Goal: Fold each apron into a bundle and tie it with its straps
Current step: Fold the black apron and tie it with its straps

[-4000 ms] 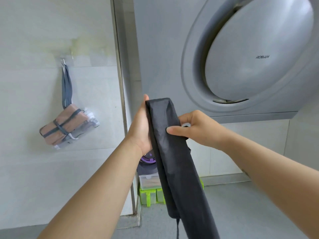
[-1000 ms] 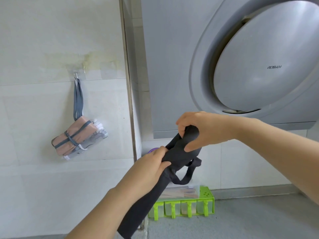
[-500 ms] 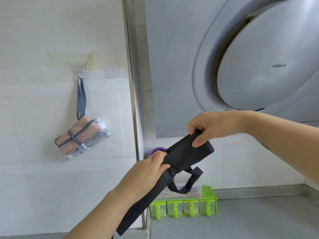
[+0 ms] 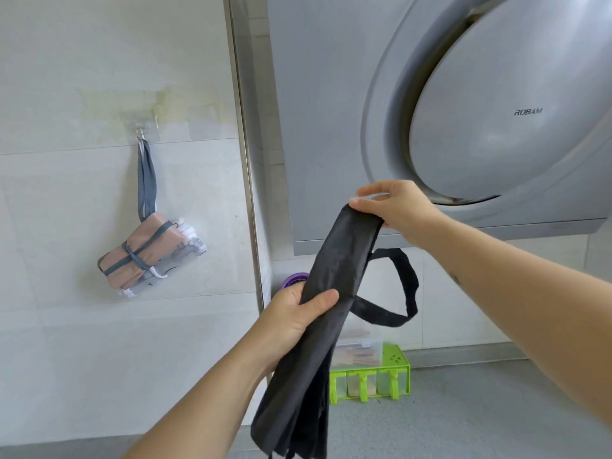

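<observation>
Left hand [image 4: 291, 318] grips the black apron [image 4: 334, 276] mid-strip at frame center, right hand [image 4: 397, 210] pinches its top end, strap loop [image 4: 402, 289] dangling right.

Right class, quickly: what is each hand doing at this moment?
Left hand: grips the middle of the folded black apron.
Right hand: pinches the apron's top end.

Home kitchen. Big grey range hood [image 4: 480, 127] marked ROBAM on wall, pale wall tiles [image 4: 82, 342], grey countertop [image 4: 463, 409] holding green seasoning rack [image 4: 394, 376], tied apron bundle [image 4: 142, 253] hanging from wall hook [image 4: 141, 131].
</observation>
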Demonstrator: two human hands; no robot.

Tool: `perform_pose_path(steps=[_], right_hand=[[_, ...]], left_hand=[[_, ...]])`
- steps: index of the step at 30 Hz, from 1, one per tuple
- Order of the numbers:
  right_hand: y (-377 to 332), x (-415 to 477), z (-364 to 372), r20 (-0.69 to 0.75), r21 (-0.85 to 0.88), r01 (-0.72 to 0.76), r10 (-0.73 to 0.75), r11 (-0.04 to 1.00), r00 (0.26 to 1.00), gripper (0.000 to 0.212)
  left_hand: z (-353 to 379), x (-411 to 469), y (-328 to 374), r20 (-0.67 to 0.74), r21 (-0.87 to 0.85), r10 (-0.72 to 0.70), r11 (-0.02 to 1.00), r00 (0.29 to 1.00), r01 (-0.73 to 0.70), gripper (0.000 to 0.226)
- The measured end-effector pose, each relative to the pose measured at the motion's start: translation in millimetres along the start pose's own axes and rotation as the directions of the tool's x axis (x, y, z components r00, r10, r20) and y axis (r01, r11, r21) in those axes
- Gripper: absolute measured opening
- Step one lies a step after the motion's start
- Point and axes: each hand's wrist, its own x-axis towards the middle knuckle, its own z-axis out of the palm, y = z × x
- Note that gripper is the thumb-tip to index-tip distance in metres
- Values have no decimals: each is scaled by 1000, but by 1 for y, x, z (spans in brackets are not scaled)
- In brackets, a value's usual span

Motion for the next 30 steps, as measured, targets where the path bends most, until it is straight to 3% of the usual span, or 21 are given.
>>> perform_pose_path(steps=[3, 5, 6, 8, 9, 11, 13, 15, 17, 21, 23, 26, 28, 30], right_hand=[[3, -13, 9, -269, -136, 141, -174, 981, 947, 22], [1, -38, 15, -264, -100, 250, -267, 963, 927, 20], [-1, -52, 19, -167, -90, 245, -257, 965, 952, 30], [0, -77, 31, 205, -132, 81, -53, 988, 977, 46], [5, -83, 36, 367, -199, -35, 107, 979, 924, 55], [17, -88, 46, 532, -272, -197, 318, 942, 785, 69], [25, -86, 56, 580, -66, -290, 274, 955, 767, 62], [27, -84, 65, 526, 248, -359, 186, 900, 830, 42], [28, -81, 69, 461, 410, -361, 151, 837, 874, 27], [36, -74, 75, 319, 558, -327, 167, 762, 933, 21], [38, -69, 76, 169, 633, -266, 206, 727, 964, 16], [41, -59, 72, -4, 684, -200, 278, 701, 961, 11], [45, -55, 68, 46, 738, -231, 293, 634, 955, 14], [46, -56, 62, 235, 764, -334, 244, 552, 941, 23]], left_hand=[[0, 3, -3, -119, -38, -4, 999, 993, -1, 37], [-5, 5, -7, -207, -36, -18, 999, 978, 11, 26], [-8, 6, -8, -248, -29, -14, 1000, 969, 7, 24], [-11, 9, -11, -315, -3, 12, 1000, 949, -13, 25], [-10, 10, -12, -336, 12, 35, 999, 941, -33, 26], [-4, 12, -11, -346, 46, 88, 996, 934, -77, 26], [3, 13, -9, -330, 102, 141, 988, 933, -113, 28], [6, 15, -8, -321, 121, 164, 984, 933, -131, 30], [7, 16, -7, -293, 96, 157, 986, 943, -135, 29], [2, 11, -12, -200, 54, 143, 989, 969, -135, 21], [7, 4, -17, -96, -14, 155, 987, 983, -157, 42], [17, -6, -24, -23, 51, 235, 971, 972, -234, 62], [16, -5, -24, -56, 81, 270, 961, 961, -265, 57], [13, -4, -21, -33, 24, 264, 964, 964, -264, 48]])
